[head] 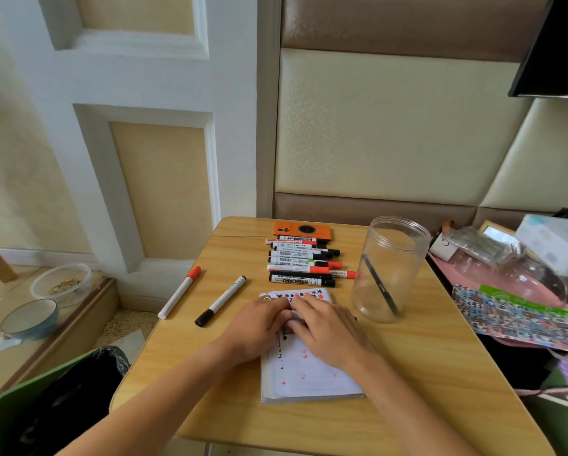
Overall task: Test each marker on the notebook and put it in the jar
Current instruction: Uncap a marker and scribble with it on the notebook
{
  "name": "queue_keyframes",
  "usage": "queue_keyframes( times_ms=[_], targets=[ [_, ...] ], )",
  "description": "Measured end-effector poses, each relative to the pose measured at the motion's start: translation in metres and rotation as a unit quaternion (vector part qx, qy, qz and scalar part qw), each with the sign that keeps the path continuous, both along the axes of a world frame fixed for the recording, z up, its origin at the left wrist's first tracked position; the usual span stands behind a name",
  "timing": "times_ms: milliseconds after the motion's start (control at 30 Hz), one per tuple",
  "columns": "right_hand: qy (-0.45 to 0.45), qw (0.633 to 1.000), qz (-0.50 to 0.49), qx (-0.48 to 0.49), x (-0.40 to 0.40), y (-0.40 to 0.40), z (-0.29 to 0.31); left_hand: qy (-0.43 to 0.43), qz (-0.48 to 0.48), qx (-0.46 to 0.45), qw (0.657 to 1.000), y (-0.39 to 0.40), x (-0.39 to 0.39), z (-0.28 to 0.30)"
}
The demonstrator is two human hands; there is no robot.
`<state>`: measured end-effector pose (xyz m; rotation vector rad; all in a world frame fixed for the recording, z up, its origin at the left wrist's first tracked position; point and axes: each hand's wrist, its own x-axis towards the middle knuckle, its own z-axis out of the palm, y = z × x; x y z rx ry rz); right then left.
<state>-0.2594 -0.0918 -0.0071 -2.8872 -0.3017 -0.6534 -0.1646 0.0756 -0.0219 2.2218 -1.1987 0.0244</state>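
Markers (304, 261) are stacked by the phone (302, 230), two more off to the side, one already dropped in the jar (388, 271). Something small and white, hard to tell what, gets pinched over the notebook (309, 366) between left hand (259, 324) and right hand (328, 327), probably a cap being pulled.

Bare counter (407, 373) is lying open right of the notebook (309, 373) and in front of the jar (388, 271). The marker pile (304, 261) and an orange phone (302, 230) are blocking the far side. Two loose markers (221, 299) are crossing the left stretch. Clutter (513, 311) is crowding the right edge beside the jar.
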Motion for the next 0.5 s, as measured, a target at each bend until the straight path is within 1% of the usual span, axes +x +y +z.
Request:
queue_keyframes(
  times_ms=[133,333,500],
  targets=[
    [-0.006,0.999,-0.014,-0.03,0.0035,0.0001,-0.008,-0.008,-0.001,-0.027,1.0,0.0011,0.0036,-0.009],
    [0.048,0.998,-0.041,-0.027,0.0019,0.0047,-0.0047,-0.026,-0.021,-0.049,0.998,0.0019,0.0031,-0.0089],
    [0.076,0.996,-0.037,-0.039,0.0003,0.0068,-0.0001,-0.028,-0.023,-0.046,0.998,0.0016,0.0042,-0.0091]
  ],
)
